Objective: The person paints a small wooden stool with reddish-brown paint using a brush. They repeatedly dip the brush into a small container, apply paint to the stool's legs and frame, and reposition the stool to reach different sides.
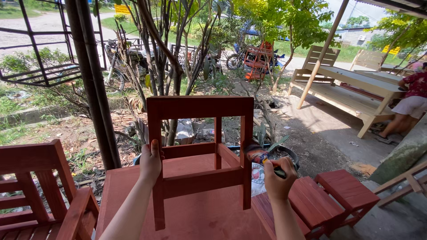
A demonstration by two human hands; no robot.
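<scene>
I'm outdoors under a roof edge, facing trees (178, 40), bare dirt and a road beyond, with a red-brown board (195, 213) in front of me as my work surface. On it stands a small red wooden frame (200, 146), like a little chair turned on its side, its flat panel upright and facing away from me. My left hand (150, 162) is wrapped around its left leg, fingers closed tight on the wood. My right hand (279, 178) is closed around a dark handle, just beside the frame's right leg; I cannot tell what the tool is, since my fist hides most of it. Just behind that hand sits a can (257, 155) with a white rag (258, 178) under it. To my right are two small red stools (329, 200), to my left a red bench (40, 195). A dark post (95, 89) rises beyond the board. Far right, another person (407, 106) bends beside pale unpainted benches (351, 84)
</scene>
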